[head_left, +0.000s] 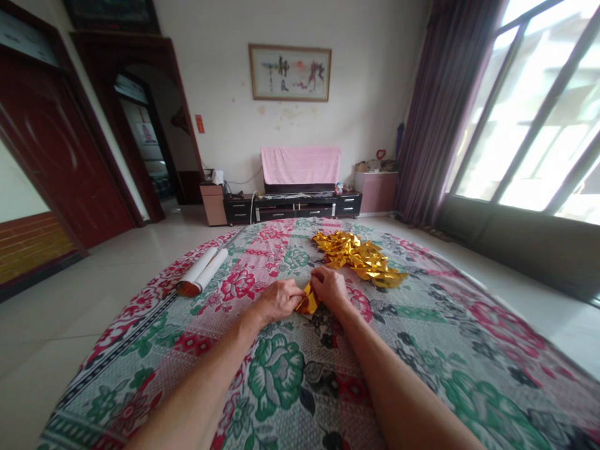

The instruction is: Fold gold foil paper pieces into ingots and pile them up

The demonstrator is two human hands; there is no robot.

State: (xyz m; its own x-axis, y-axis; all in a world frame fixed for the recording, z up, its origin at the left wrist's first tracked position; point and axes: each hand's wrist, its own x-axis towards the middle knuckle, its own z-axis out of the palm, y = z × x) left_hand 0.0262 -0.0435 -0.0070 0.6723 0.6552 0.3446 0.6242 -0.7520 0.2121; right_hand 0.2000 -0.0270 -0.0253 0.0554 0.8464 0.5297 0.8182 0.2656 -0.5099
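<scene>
A small folded piece of gold foil paper (308, 302) is between my two hands, low over the flowered cloth. My left hand (280, 300) pinches its left side with fingers curled. On the other side, my right hand (330, 287) is closed on its upper right edge. The fingertips hide part of the piece. Just beyond my right hand lies a pile of shiny folded gold foil pieces (359, 256), heaped in a band running toward the right.
Two white rolls (204, 272) lie side by side at the left of the round table, covered with a floral cloth (276, 375). Across the room stand a low black cabinet (300, 207) and a pink cloth (301, 165) over a screen.
</scene>
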